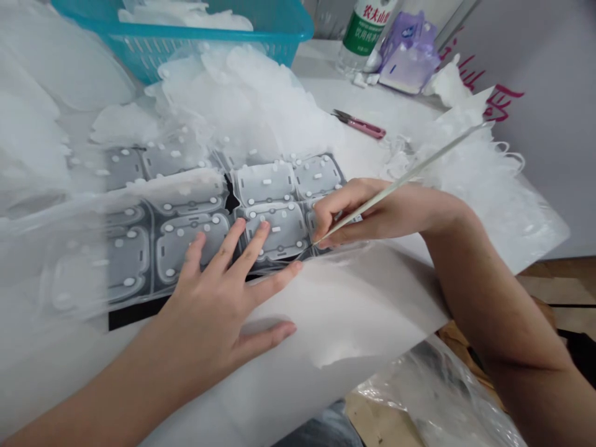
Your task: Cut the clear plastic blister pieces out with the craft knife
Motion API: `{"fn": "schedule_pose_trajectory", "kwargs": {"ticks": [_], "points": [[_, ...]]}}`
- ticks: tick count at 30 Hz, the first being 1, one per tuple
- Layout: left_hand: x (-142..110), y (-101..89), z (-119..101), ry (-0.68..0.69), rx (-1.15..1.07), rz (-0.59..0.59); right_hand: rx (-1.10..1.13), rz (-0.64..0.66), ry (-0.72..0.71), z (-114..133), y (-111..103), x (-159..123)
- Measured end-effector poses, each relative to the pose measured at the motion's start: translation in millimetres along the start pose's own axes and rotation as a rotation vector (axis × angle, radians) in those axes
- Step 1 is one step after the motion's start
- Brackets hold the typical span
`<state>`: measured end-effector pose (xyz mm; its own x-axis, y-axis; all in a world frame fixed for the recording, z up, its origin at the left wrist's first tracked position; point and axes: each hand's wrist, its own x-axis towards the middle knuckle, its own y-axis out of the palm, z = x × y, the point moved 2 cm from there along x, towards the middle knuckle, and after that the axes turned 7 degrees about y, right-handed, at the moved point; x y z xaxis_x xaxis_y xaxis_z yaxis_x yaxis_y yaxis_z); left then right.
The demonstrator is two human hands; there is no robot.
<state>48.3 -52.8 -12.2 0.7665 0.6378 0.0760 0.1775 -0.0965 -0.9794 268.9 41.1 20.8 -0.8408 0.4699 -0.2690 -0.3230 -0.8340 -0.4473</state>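
A translucent moulded sheet (288, 234) of joined rounded-rectangle pieces with raised white dots lies over a black backing (135, 313). My left hand (221, 285) rests on it with the fingers spread, the fingertips on the near pieces. My right hand (386, 208) is closed around a long, thin, pale stick (419, 169). The stick slants up to the right, and its lower tip meets the sheet's near edge, close to my left index finger. What sort of tip it has is too small to make out.
Behind the sheet are a pile of frosted white pieces (261, 99) and a teal basket (195, 34). Pink-handled thread snips (358, 124) lie to the right. Farther back stand a bottle (363, 34) and a purple tissue pack (410, 59). Thin clear scraps (484, 180) cover the right side.
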Motion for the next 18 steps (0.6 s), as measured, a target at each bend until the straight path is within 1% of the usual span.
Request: {"fn": "schedule_pose_trajectory", "kwargs": {"ticks": [4, 11, 18], "points": [[-0.3, 2.0, 0.3, 0.007, 0.005, 0.005, 0.060, 0.000, 0.008, -1.5, 3.3, 4.4], [-0.4, 1.7, 0.2, -0.005, -0.012, -0.011, 0.129, -0.043, 0.008, 0.2, 6.4, 6.7], [0.5, 1.6, -0.6, -0.012, -0.007, -0.007, 0.126, -0.068, 0.011, 1.5, 5.6, 4.9]]}}
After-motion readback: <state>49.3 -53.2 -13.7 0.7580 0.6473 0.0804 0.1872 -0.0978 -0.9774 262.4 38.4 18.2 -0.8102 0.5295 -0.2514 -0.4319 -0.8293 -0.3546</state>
